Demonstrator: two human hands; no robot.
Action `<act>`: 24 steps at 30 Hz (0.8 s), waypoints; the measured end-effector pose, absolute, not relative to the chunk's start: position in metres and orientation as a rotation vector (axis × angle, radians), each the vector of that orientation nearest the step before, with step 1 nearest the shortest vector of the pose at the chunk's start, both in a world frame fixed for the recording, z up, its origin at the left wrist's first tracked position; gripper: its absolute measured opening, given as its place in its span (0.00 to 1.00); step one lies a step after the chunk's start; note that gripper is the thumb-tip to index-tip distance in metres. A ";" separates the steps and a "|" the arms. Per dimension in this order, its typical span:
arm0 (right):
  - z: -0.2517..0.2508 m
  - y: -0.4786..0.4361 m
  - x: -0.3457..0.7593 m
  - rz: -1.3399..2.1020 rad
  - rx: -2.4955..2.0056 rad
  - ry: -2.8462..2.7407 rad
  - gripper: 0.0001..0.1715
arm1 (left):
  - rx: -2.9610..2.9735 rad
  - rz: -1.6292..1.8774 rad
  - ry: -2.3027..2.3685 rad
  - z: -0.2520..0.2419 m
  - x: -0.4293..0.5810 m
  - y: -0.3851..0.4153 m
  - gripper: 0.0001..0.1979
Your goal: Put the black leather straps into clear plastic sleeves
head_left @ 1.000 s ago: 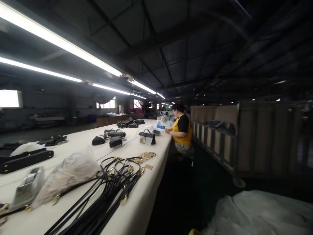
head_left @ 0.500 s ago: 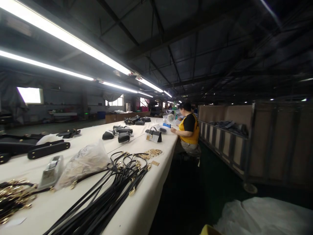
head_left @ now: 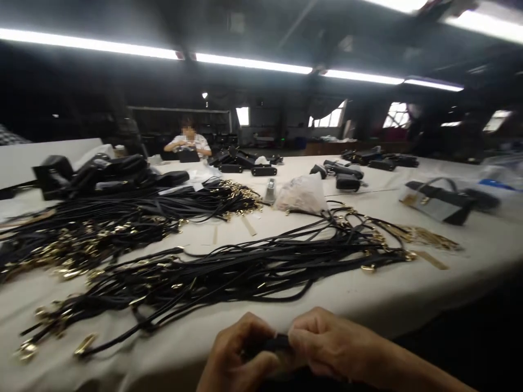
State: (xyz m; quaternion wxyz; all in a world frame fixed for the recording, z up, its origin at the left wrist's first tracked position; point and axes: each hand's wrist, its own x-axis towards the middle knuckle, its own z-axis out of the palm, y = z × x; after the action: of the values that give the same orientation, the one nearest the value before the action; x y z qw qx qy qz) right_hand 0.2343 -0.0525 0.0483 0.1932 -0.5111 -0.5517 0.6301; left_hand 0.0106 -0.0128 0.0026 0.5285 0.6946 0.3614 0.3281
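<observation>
The left hand (head_left: 235,356) and right hand (head_left: 327,343) pinched one small black piece (head_left: 278,344) near the white cloth-covered bench (head_left: 408,296); a slack grip risked dropping it.

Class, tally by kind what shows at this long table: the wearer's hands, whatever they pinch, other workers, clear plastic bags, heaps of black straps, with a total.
Hands: 2, left hand and right hand
Small dark piece pinched between them: 1
Co-worker: 1
Clear plastic bag: 1
Heaps of black straps: 2, near heap, far heap
Total: 7
</observation>
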 end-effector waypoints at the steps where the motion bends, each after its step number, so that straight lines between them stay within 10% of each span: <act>1: 0.046 -0.050 0.233 1.783 -1.439 -1.548 0.32 | 1.668 0.827 0.848 0.002 0.009 -0.013 0.06; 13: 0.044 -0.023 0.220 1.915 -1.540 -1.577 0.11 | 1.760 0.853 0.755 -0.003 0.011 -0.011 0.07; 24: 0.022 -0.007 0.212 2.199 -1.394 -1.427 0.14 | 1.760 0.902 0.820 -0.018 0.006 -0.008 0.08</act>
State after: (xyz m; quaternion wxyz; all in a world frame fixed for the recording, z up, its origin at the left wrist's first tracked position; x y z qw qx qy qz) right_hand 0.2122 -0.0075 0.0217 0.0862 -0.4678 -0.4790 0.7378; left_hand 0.0063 -0.0076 -0.0184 0.4796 0.7214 0.3359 0.3697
